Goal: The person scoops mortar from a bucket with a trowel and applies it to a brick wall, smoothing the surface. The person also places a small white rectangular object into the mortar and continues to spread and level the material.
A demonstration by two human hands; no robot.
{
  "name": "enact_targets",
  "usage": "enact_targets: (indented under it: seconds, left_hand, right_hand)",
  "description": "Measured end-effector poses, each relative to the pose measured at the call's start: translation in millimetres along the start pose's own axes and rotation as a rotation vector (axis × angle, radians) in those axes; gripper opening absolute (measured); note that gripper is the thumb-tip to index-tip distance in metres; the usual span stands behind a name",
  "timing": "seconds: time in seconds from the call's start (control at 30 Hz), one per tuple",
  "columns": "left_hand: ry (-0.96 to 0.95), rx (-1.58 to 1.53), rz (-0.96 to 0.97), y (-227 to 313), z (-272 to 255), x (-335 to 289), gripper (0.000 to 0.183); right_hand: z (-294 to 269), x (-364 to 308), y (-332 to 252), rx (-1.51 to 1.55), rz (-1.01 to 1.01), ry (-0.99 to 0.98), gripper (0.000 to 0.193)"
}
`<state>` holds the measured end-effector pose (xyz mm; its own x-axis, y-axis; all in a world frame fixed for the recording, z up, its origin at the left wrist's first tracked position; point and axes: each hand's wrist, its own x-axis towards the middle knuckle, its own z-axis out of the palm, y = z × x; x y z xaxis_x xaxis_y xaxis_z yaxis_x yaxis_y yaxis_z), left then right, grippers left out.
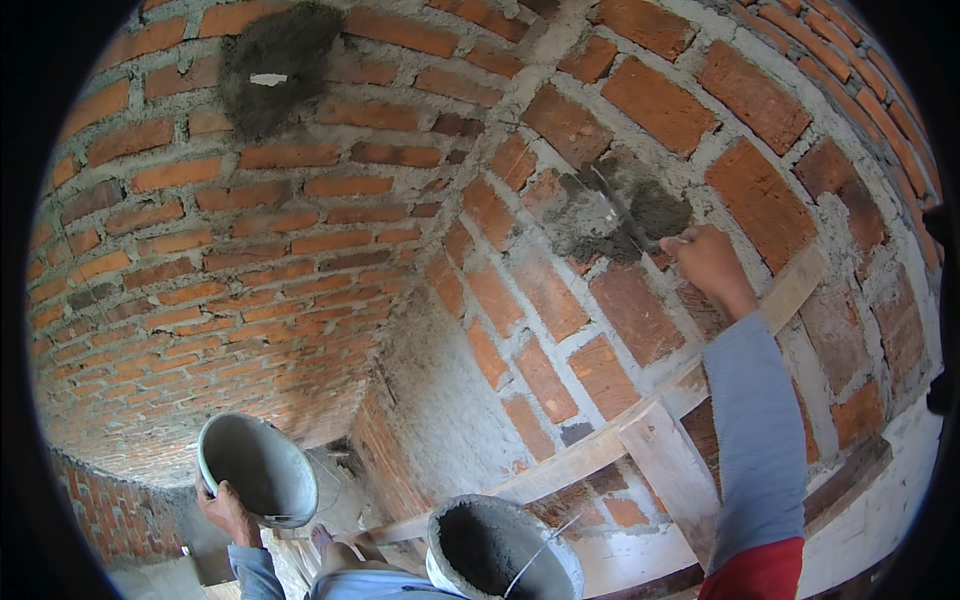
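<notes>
Gripping | right hand (708,262), nearer mortar patch (662,207): trowel (631,224), slanting up-left across it | left hand (230,514), below-left of patch: tilted bucket (262,468)

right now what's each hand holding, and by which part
Left hand: a tilted bucket, gripped at its rim. Right hand: a trowel, held by its handle.

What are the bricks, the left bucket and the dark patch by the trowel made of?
Bricks: probably fired clay, matte, orange-red, with rough edges.
Left bucket: maybe plastic, maybe metal; its dull grey inside doesn't settle it.
Dark patch: likely damp mortar, dull, dark and lumpy.
</notes>
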<state>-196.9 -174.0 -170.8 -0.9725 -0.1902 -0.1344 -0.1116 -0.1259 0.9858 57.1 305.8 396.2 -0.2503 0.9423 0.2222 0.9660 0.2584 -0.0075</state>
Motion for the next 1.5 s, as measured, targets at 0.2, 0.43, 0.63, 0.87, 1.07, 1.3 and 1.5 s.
enact_targets:
  seconds: [0.2,0.43,0.63,0.87,1.07,1.3,1.5]
  left_hand:
    - [0.008,0.002,0.022,0,11,-1,0.062]
    - [-0.017,-0.069,0.114,11,31,-18,0.061]
    - [-0.014,-0.031,-0.073,12,24,-24,0.056]
    - [-0.082,0.071,-0.073,-3,8,-24,0.062]
    - [-0.074,0.056,-0.005,-17,-7,-14,0.065]
    - [-0.061,0.089,-0.054,-18,-3,-8,0.063]
    - [-0.1,0.076,-0.026,-8,9,-14,0.06]
  right_hand:
    - [-11,-28,-6,-0.228,-0.142,0.327,0.041]
    - [-21,-59,-15,0.573,-0.261,-0.109,0.036]
    - [-10,-48,-32,-0.219,-0.219,0.282,0.036]
    - [-64,-41,-16,-0.864,-0.666,0.706,0.012]
    - [-93,-44,-6,-1.098,-0.67,0.64,0.012]
    - [-73,-39,-7,-1.125,-0.75,0.539,0.01]
    - [-63,-12,-32,-1.095,-0.751,0.56,0.008]
